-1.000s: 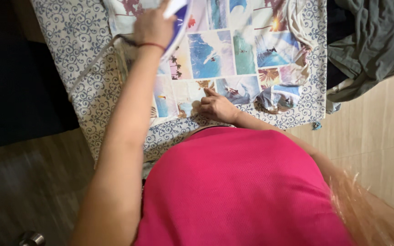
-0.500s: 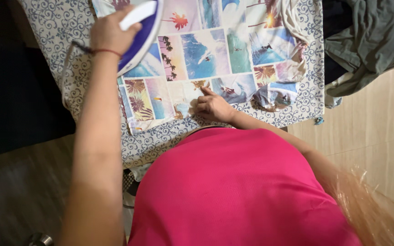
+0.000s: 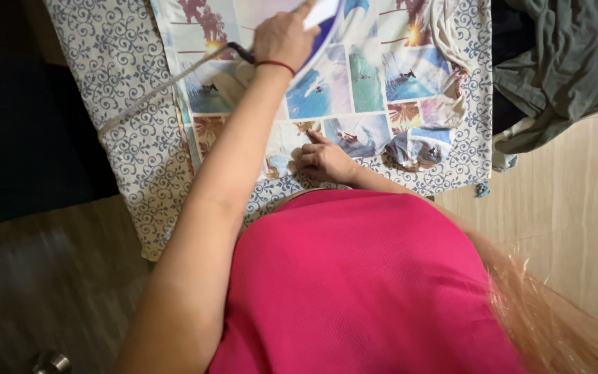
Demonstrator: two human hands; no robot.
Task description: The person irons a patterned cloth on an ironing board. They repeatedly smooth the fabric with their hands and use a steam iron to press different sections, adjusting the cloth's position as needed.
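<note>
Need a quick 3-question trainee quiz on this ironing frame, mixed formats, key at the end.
1. True or false: the left hand has its grip on the iron.
2. The right hand rests on: A) the grey garment B) the printed shirt C) the floor.
3. Fill in: the iron's cord trails across the patterned ______ cover.

Key: 1 true; 2 B; 3 ironing board.
</note>
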